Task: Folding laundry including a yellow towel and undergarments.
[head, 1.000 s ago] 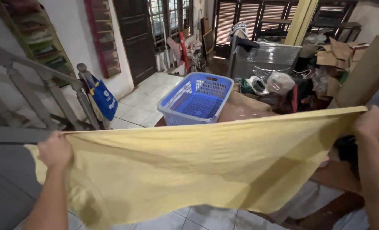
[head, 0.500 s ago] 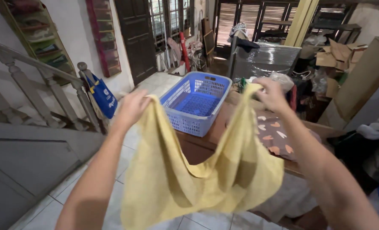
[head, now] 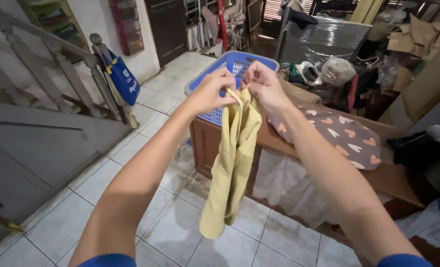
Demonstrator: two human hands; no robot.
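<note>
A yellow cloth (head: 232,158) hangs folded in half lengthwise in front of me, its lower end above the tiled floor. My left hand (head: 211,91) and my right hand (head: 263,85) are side by side at its top edge, both pinching the cloth's upper corners together. Just behind my hands a blue plastic laundry basket (head: 232,63) stands on a wooden table (head: 279,141).
A brown cushion with heart shapes (head: 338,138) lies on the table to the right. A stair railing (head: 57,64) with a blue bag (head: 123,79) hung on it is at the left. Boxes, bags and a wrapped appliance (head: 323,39) crowd the back right.
The cloth was stretched wide between my spread hands; my hands have come together, so it now hangs doubled and narrow.
</note>
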